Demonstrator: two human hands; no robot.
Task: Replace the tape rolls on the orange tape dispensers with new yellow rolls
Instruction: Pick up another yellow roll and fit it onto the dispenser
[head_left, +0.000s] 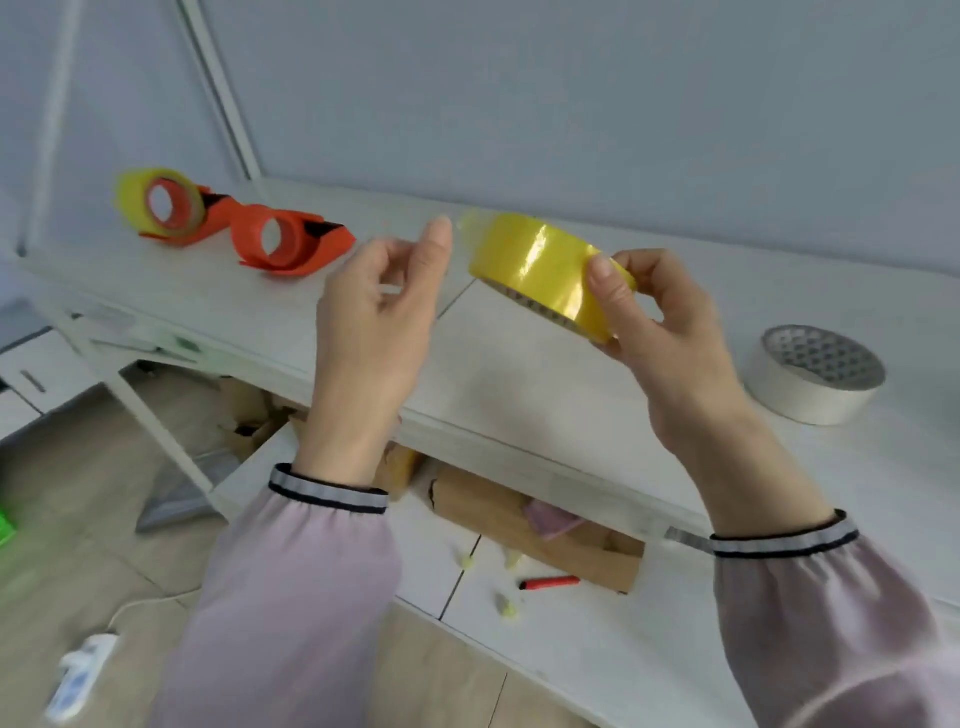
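1. We hold a new yellow tape roll (545, 278) in our right hand (670, 332), up in the air at centre frame, above the white table (519, 374). The thumb presses on the roll's outer face and the fingers curl behind its far rim.
2. Our left hand (374, 317) carries nothing; its fingers are loosely spread and raised just left of the roll, near a pale, blurred wisp at the roll's upper left edge that may be the loose tape end. We cannot tell whether the fingertips touch it.
3. Risk: the grip is on one side of the roll only, so a pull on the tape end could twist the roll out of the right hand and drop it onto the table.
4. Risk: a freed tape end could fold back and stick to itself or to our fingers, since the film looks thin and glossy.
5. The roll is bright yellow and shiny, with a strong highlight across its face and a patterned inner core just showing underneath.
6. In the upper left of the frame, two orange tape dispensers lie on the table: the far dispenser (176, 213) already carries a yellow roll, while the nearer dispenser (291, 244) shows a bare orange hub.
7. We judge that the held roll is meant for that bare one.
8. A white tape roll (818, 374) sits at the right, well apart.
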